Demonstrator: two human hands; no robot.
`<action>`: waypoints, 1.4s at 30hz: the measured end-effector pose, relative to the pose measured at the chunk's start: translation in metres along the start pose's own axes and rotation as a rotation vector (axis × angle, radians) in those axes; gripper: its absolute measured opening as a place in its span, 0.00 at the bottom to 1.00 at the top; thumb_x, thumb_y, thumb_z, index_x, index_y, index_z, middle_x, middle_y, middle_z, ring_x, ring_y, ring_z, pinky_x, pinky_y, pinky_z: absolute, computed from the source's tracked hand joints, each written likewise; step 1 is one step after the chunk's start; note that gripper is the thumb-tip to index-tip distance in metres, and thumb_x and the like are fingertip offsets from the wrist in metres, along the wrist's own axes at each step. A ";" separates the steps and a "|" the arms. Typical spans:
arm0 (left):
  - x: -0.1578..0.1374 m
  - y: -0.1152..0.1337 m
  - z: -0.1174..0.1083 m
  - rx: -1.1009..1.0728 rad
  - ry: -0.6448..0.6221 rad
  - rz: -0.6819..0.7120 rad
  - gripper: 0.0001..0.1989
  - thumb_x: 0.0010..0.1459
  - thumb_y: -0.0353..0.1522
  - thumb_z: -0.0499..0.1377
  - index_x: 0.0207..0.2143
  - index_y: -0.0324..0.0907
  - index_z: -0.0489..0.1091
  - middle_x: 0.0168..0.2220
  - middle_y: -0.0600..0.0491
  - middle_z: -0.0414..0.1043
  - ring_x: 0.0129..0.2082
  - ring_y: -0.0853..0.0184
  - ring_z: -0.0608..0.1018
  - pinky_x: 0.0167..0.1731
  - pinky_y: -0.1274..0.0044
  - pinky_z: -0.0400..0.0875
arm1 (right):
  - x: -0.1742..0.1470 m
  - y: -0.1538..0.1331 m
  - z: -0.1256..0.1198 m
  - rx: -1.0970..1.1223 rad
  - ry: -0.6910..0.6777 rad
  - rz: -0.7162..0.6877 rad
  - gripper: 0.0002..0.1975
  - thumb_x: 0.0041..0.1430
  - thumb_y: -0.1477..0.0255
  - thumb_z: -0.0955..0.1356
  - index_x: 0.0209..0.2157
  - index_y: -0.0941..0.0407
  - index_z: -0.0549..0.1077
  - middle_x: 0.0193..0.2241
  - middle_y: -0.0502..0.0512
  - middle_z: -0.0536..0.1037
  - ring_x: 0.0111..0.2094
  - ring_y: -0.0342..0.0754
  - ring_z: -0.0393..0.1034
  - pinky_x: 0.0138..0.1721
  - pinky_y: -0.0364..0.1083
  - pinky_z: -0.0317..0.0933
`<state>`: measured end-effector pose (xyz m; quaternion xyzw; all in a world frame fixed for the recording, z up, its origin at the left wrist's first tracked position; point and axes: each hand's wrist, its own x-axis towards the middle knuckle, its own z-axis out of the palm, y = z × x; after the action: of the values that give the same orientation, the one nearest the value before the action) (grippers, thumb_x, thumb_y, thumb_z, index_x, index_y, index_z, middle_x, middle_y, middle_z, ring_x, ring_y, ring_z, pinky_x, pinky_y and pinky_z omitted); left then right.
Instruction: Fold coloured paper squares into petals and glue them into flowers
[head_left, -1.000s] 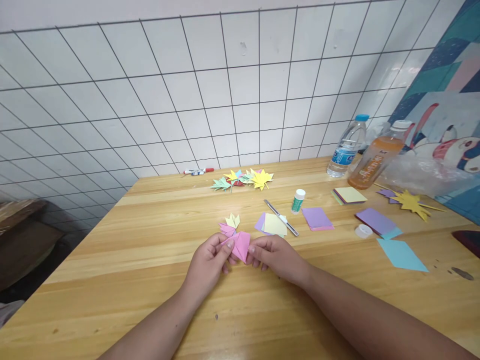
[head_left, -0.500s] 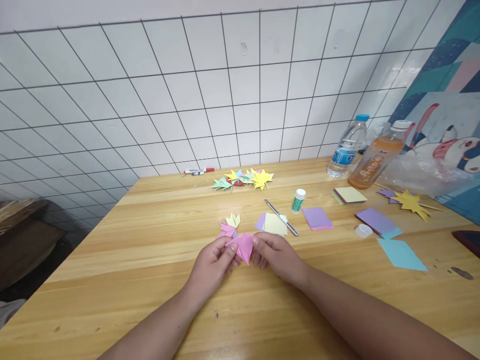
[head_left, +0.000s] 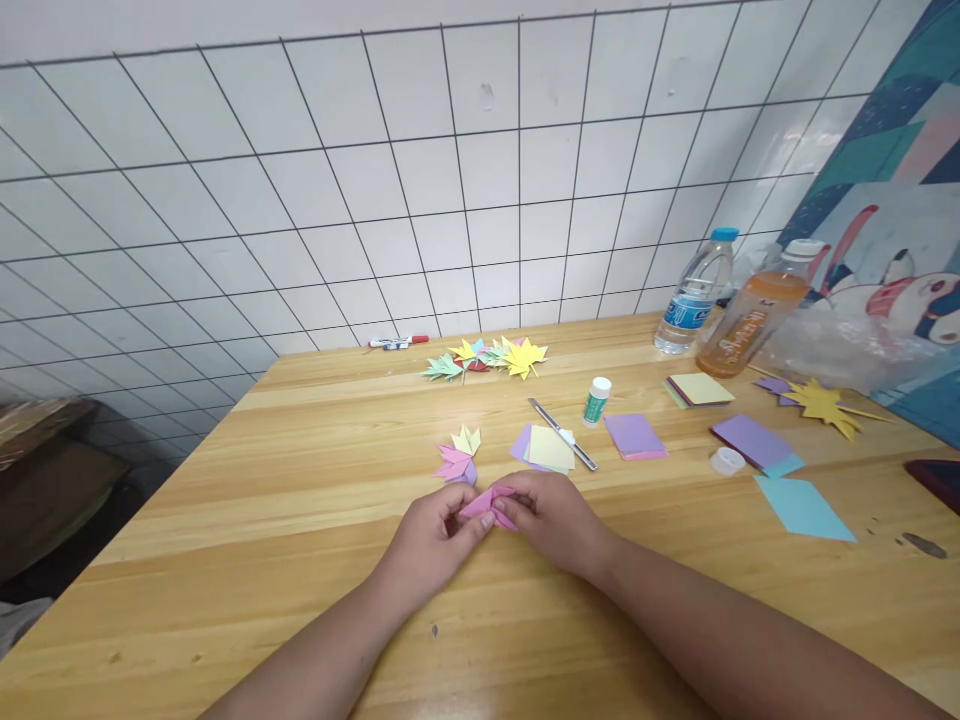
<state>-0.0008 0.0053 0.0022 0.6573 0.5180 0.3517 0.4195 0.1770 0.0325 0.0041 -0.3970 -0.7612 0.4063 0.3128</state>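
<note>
Folded pink paper [head_left: 487, 499] held above the middle of the table [head_left: 300, 580], well in from its left edge. The left hand [head_left: 431, 530] pinches its left part, thumb on top; the right hand [head_left: 556, 515] grips its right end between thumb and fingers. Just beyond the hands lies a folded cluster [head_left: 454, 462] of yellow, pink and purple paper points. To its right, a craft knife [head_left: 545, 416] rests across loose paper sheets [head_left: 551, 449], with a glue stick [head_left: 597, 403] upright near it and a purple square [head_left: 636, 436] beside. Farther right are a white cap [head_left: 727, 461] and a blue sheet [head_left: 804, 508]. Along the far edge: markers [head_left: 399, 343] near the far left corner, paper leaves [head_left: 523, 358] at mid-edge, and a water bottle [head_left: 684, 312] and an orange drink bottle [head_left: 742, 327] toward the far right corner.
</note>
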 end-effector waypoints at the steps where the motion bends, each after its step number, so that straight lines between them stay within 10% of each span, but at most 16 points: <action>1: 0.000 0.000 0.000 -0.033 0.003 -0.012 0.11 0.53 0.39 0.58 0.28 0.40 0.71 0.25 0.55 0.71 0.25 0.69 0.71 0.26 0.79 0.64 | 0.000 -0.001 0.000 0.002 0.013 -0.010 0.09 0.57 0.70 0.63 0.35 0.53 0.75 0.26 0.49 0.73 0.27 0.43 0.65 0.29 0.41 0.57; 5: 0.002 0.005 -0.003 -0.236 0.043 -0.104 0.13 0.52 0.41 0.58 0.32 0.39 0.69 0.25 0.53 0.72 0.24 0.69 0.72 0.23 0.80 0.64 | -0.001 0.001 0.000 0.141 0.022 0.043 0.19 0.54 0.67 0.67 0.48 0.52 0.67 0.29 0.49 0.74 0.27 0.43 0.67 0.30 0.41 0.60; 23: 0.002 0.009 0.001 -0.330 0.014 -0.106 0.16 0.48 0.41 0.63 0.36 0.39 0.72 0.29 0.50 0.77 0.30 0.66 0.77 0.34 0.75 0.70 | 0.004 0.005 0.002 0.377 0.010 0.193 0.11 0.48 0.64 0.70 0.29 0.56 0.71 0.27 0.53 0.80 0.30 0.47 0.74 0.32 0.44 0.64; 42: 0.004 0.010 -0.004 -0.282 -0.029 -0.162 0.19 0.49 0.46 0.59 0.32 0.39 0.71 0.25 0.52 0.75 0.24 0.67 0.73 0.22 0.80 0.60 | 0.005 0.001 -0.008 0.366 0.093 0.229 0.09 0.51 0.66 0.67 0.26 0.57 0.71 0.24 0.51 0.74 0.26 0.43 0.68 0.28 0.42 0.63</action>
<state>0.0003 0.0085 0.0133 0.5529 0.5089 0.3764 0.5418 0.1813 0.0398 0.0073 -0.4355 -0.6095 0.5520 0.3662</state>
